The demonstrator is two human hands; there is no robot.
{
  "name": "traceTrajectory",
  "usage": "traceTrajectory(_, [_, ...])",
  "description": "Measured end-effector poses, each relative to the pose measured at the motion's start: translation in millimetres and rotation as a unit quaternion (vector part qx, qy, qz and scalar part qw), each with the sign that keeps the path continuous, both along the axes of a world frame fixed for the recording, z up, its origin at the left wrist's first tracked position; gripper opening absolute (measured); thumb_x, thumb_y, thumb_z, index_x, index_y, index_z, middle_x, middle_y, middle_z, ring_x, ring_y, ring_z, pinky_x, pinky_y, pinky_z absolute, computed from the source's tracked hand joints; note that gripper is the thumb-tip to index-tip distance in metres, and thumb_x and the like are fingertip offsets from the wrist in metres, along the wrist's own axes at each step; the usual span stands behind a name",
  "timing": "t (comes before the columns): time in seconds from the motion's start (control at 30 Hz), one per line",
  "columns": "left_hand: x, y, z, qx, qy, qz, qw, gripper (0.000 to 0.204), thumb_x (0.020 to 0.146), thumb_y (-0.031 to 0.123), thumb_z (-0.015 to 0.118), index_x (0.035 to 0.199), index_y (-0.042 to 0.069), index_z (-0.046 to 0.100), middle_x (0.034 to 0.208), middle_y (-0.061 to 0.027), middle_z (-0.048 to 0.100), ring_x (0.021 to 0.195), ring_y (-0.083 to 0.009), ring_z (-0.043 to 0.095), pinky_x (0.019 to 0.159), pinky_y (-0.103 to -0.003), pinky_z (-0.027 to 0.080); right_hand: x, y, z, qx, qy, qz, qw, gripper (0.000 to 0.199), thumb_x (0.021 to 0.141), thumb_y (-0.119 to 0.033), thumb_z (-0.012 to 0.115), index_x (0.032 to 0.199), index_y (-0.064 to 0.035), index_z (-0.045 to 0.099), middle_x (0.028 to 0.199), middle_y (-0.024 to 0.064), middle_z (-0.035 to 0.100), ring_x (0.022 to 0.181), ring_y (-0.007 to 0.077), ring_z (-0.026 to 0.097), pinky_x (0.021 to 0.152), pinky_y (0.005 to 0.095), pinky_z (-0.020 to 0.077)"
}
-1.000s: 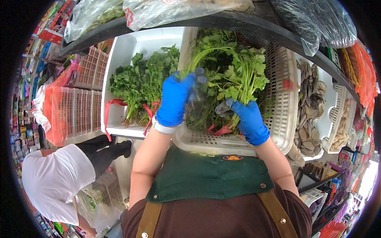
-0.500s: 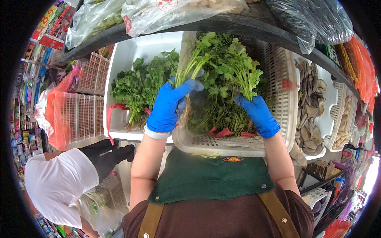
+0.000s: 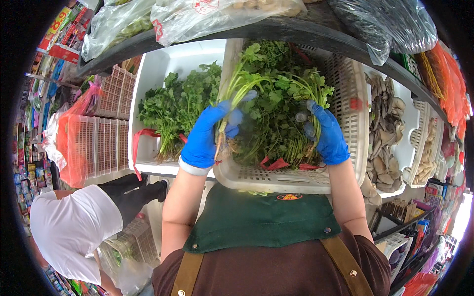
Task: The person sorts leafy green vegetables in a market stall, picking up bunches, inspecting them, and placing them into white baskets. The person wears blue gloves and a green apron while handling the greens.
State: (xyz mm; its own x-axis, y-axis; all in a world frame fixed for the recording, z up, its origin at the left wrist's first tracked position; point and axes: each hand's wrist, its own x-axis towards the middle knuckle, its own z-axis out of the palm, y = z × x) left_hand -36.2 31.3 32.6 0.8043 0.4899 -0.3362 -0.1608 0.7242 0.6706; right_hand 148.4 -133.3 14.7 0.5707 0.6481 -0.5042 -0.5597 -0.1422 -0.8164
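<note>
Nearest to us hangs our green apron bib (image 3: 256,222) over brown straps. Above it, our left hand (image 3: 207,135), in a blue glove, is closed around the lower stems of a bunch of leafy herbs (image 3: 261,84), gripping just above the pale roots, with the index finger stretched up along the stems. Our right hand (image 3: 326,133), also gloved in blue, curls around stems on the right side of the same greens, fingers partly closed on them. The bunch stands nearly upright inside a white slatted basket (image 3: 355,113), whose near rim rests just above the apron; more greens and red ties (image 3: 276,164) lie on its floor. To the left, a white tub (image 3: 153,74) holds a second pile of herbs (image 3: 180,106). To the right, a tray of mushrooms (image 3: 385,133) sits beside the basket. At lower left a person in a white shirt (image 3: 69,232) crouches. Overhead, bagged produce (image 3: 207,15) rests on a dark shelf.
</note>
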Motion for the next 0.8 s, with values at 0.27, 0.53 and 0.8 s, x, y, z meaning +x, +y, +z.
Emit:
traceTrajectory(0.27, [-1,6,9,-0.089,-0.165,-0.013,0.982,0.05,0.087,0.016,0.046,0.127,-0.007,0.028,0.067,0.0013,0.036,0.059,-0.0073,0.034,0.052,-0.021,0.03,28,-18,-40,0.138,0.126,-0.042,0.982,0.032,0.088,-0.031,0.044,0.11,-0.0091,0.048,0.081,0.0045,0.06,0.052,0.0102,0.045,0.044,0.0233,0.0351])
traceTrajectory(0.53, [14,-10,-4,0.002,-0.054,-0.061,0.997,0.036,0.076,0.009,0.049,0.11,-0.002,0.047,0.091,-0.0113,0.053,0.071,-0.0127,0.048,0.066,-0.027,0.042,12,-10,-17,0.26,0.22,0.044,0.939,0.044,0.084,-0.018,0.048,0.123,-0.0004,0.04,0.111,0.0132,0.054,0.086,0.0212,0.057,0.069,0.0321,0.0485])
traceTrajectory(0.8, [27,-19,-10,0.045,0.028,-0.104,0.993,0.031,0.081,0.017,0.052,0.105,-0.001,0.054,0.078,-0.0037,0.059,0.049,-0.0056,0.038,0.045,-0.019,0.03,-7,6,-5,0.24,0.188,0.096,0.947,0.05,0.084,-0.017,0.046,0.129,0.0027,0.033,0.125,0.017,0.045,0.113,0.0277,0.048,0.099,0.0438,0.0341])
